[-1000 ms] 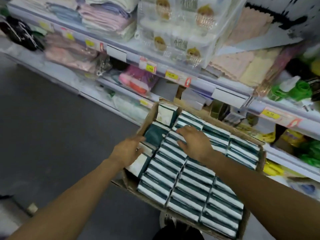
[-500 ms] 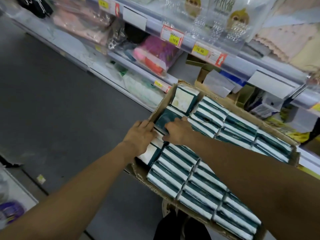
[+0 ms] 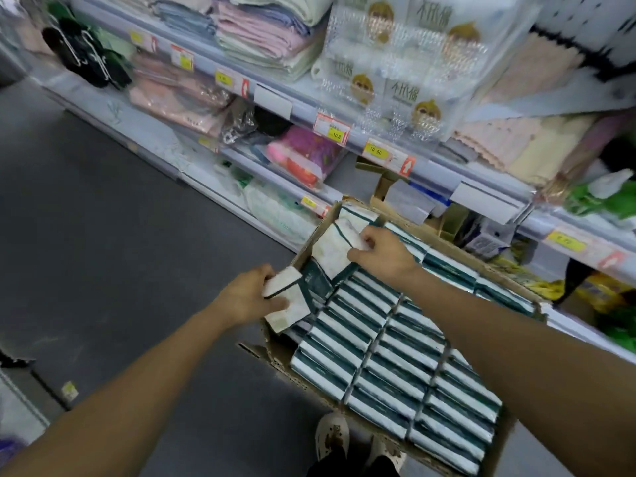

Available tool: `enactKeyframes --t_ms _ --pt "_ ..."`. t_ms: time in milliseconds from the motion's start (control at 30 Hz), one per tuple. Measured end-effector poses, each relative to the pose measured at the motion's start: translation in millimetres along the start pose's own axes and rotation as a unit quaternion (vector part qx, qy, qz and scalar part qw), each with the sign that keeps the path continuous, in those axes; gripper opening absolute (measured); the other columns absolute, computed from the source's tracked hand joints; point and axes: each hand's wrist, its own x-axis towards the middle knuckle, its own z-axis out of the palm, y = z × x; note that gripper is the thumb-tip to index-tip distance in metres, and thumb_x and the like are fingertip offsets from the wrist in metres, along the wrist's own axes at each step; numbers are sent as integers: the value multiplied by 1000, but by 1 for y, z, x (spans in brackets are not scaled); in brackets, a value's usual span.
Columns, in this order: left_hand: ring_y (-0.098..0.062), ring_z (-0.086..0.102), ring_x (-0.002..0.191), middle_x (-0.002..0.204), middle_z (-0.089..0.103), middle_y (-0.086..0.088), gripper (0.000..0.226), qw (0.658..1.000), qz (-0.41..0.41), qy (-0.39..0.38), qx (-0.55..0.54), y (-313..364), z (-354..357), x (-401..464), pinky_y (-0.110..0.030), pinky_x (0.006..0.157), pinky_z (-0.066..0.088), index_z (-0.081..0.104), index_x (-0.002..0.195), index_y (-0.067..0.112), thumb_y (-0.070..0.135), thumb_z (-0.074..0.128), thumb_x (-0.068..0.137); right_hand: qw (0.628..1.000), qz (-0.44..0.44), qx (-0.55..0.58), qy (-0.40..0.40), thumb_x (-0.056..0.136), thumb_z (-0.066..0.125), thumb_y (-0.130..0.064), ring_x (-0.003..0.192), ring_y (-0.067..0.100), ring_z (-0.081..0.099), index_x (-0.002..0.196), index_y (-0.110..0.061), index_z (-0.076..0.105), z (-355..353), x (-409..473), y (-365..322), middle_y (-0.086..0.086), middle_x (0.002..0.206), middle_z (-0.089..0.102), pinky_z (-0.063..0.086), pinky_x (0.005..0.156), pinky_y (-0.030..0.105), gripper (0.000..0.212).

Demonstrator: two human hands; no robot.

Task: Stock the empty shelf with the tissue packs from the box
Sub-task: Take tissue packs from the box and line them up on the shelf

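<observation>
A: Head view, quick diff. Half a second back both hands lay flat on the packs at the far left corner of the box (image 3: 509,452). Now each one holds something.

B: Left hand (image 3: 246,297)?

A: Curled round a white-faced tissue pack (image 3: 287,299) with a green edge, raised at the left rim of the box. Seems there are two packs stacked in that grip, hard to tell. Thumb side up, forearm reaching in from the near left.

B: Right hand (image 3: 382,256)?

A: Reached across to the far left corner, fingers pinching the right edge of a tilted pack (image 3: 335,251), white face up and partly lifted out of the row. Back of the hand faces the camera, arm coming in from the near right.

B: The rest of the stock?

A: Tissue packs (image 3: 395,359) in green-and-white rows on edge fill the cardboard box, which sits just near the shelves (image 3: 430,166). Camera has tilted up too, so more of the towels (image 3: 261,32) on the upper shelf show.

B: Feet?

A: Shoes (image 3: 332,438) visible at the near edge.
</observation>
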Motion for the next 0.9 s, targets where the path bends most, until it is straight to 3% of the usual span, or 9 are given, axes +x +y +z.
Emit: enactKeyframes --t_ms 100,233,333,433,567,700,800,900 --pt "-14 60 77 93 62 -2 38 979 -63 71 -178 28 1 -12 -28 61 45 52 106 12 34 75 86 992 -33 101 72 82 70 -29 72 26 66 93 -21 59 -41 -31 5 2 90 62 58 65 50 18" --pt "-21 62 109 133 53 4 47 886 -74 75 -452 83 9 -26 -41 81 58 47 132 31 32 70 91 968 -173 137 123 88 68 -14 90 25 62 105 -26 58 -85 -79 12 -3 106 58 55 78 44 23" --pt "-24 65 103 129 56 2 37 833 -42 22 -551 133 6 -33 -36 63 59 50 132 44 28 58 99 946 -272 85 157 87 65 -2 108 19 56 112 -23 59 -114 -112 22 1 120 52 51 84 25 34" --pt "-25 66 91 123 62 -7 32 789 -27 -10 -614 182 5 -40 -34 57 58 52 132 38 36 52 100 928 -319 25 191 84 60 8 123 13 49 113 -22 58 -147 -143 40 1 132 45 48 89 19 41" --pt "-26 67 101 129 63 -8 50 797 4 -18 -603 257 13 -57 -36 60 58 56 129 29 55 61 87 911 -339 -16 234 79 56 17 125 15 46 109 -16 58 -200 -189 67 5 135 45 41 93 23 45" --pt "-30 63 113 137 57 -5 75 803 79 -6 -591 336 37 -93 -37 61 58 52 134 27 47 79 68 908 -338 -15 246 78 48 16 133 9 39 114 -19 57 -258 -247 95 1 140 42 40 100 26 51" --pt "-27 70 91 124 66 -8 55 801 127 33 -584 394 53 -121 -37 54 58 52 132 26 32 75 82 915 -305 41 259 76 38 12 126 10 48 124 -17 57 -303 -295 116 -4 134 50 43 100 26 59" --pt "-21 71 79 112 70 -7 34 814 179 70 -548 448 64 -144 -31 51 54 58 116 35 26 73 86 921 -229 190 253 88 38 1 94 3 64 119 -17 61 -355 -339 120 4 114 65 51 76 18 43"
